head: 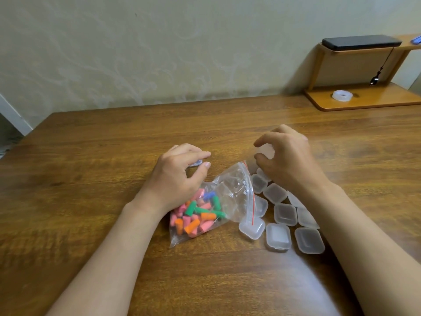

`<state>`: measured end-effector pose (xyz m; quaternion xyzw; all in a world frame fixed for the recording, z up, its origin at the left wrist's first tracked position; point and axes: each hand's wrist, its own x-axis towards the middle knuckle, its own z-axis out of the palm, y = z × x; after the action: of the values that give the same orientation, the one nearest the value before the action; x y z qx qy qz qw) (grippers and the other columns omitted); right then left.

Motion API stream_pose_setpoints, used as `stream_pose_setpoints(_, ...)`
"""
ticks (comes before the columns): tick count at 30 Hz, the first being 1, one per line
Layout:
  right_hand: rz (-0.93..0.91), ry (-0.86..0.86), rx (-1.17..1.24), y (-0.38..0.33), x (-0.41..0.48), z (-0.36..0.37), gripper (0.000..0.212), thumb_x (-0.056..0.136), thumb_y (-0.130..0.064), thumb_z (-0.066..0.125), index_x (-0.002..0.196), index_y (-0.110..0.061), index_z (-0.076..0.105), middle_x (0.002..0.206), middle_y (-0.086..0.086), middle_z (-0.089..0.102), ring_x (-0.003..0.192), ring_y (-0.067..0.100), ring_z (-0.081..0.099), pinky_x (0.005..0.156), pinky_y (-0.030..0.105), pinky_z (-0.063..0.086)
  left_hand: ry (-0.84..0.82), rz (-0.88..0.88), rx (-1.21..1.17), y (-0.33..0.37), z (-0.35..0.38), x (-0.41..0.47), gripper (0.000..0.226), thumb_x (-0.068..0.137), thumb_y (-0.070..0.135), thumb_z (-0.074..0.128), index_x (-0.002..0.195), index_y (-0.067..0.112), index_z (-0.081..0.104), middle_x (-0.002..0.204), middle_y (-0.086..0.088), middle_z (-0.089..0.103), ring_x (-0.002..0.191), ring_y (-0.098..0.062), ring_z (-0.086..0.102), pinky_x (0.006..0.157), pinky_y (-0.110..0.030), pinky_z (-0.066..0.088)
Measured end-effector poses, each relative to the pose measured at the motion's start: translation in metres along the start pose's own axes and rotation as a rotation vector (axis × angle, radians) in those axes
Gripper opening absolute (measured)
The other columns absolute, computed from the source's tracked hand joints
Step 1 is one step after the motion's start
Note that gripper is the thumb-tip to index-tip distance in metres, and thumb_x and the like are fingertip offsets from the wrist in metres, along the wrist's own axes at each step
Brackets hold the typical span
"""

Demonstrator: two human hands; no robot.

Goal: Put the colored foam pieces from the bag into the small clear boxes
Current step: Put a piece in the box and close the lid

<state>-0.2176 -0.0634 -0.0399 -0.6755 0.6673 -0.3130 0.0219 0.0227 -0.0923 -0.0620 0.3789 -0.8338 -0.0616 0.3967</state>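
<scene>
A clear zip bag (pixel 230 197) with a red seal line lies on the wooden table (pixel 91 179), holding several pink, orange, green and blue foam pieces (pixel 196 215). My left hand (pixel 180 176) rests over the bag's far left corner, fingers curled around a small clear box (pixel 196 163) that is mostly hidden. My right hand (pixel 287 158) hovers above the box cluster, fingertips closed on another small clear box (pixel 265 151). Several small clear boxes (pixel 284 215) lie shut in a group to the right of the bag, under my right forearm.
A wooden two-level shelf (pixel 364 99) stands at the back right with a roll of clear tape (pixel 342 95) below and a black phone (pixel 361 42) on top. A wall runs along the table's far edge.
</scene>
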Motion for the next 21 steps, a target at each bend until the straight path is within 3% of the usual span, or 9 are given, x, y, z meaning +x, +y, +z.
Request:
stream_pose_setpoints(3,-0.093,0.065,0.192,-0.002,-0.002,-0.001,0.018,0.086,-0.019,0.073,0.104,-0.02,0.072,0.106,-0.004,0.063,0.097,0.012,0.063,0.082,0.032,0.057,0.005,-0.001,0.003,0.001,-0.001,0.0,0.023,0.088,0.012,0.069,0.109,0.008,0.076,0.103,-0.004,0.073,0.096,-0.018,0.067,0.082,-0.033,0.057)
stream_pose_setpoints(7,-0.075,-0.001,0.648,-0.017,-0.008,-0.006,0.015,0.089,-0.012,0.073,0.103,-0.011,0.072,0.098,0.004,0.071,0.087,0.013,0.072,0.072,0.022,0.058,0.011,0.027,0.006,0.007,-0.001,-0.001,0.025,0.09,0.02,0.066,0.11,0.009,0.076,0.104,-0.004,0.073,0.097,-0.02,0.066,0.083,-0.035,0.056)
stream_pose_setpoints(11,-0.045,-0.085,0.918,-0.027,-0.011,-0.009,0.014,0.095,-0.004,0.062,0.107,0.002,0.067,0.098,0.02,0.068,0.086,0.028,0.073,0.071,0.036,0.063,0.011,0.09,-0.001,0.017,-0.005,0.001,0.039,0.09,0.032,0.065,0.119,0.007,0.072,0.111,-0.005,0.072,0.099,-0.022,0.066,0.083,-0.041,0.056)
stream_pose_setpoints(16,0.013,-0.221,1.122,-0.03,-0.016,-0.01,0.016,0.098,-0.001,0.053,0.11,0.005,0.062,0.096,0.029,0.067,0.088,0.037,0.073,0.071,0.036,0.062,0.022,0.172,-0.035,0.033,-0.005,0.0,0.049,0.088,0.033,0.072,0.126,0.002,0.066,0.117,-0.008,0.069,0.108,-0.021,0.065,0.09,-0.038,0.055)
stream_pose_setpoints(21,0.001,-0.279,1.168,-0.032,-0.018,-0.005,0.012,0.098,0.0,0.053,0.106,-0.001,0.062,0.087,0.017,0.067,0.08,0.026,0.071,0.073,0.033,0.061,0.099,0.197,-0.044,0.036,0.0,-0.001,0.034,0.09,0.017,0.072,0.118,-0.002,0.069,0.113,-0.012,0.07,0.107,-0.018,0.065,0.093,-0.027,0.053)
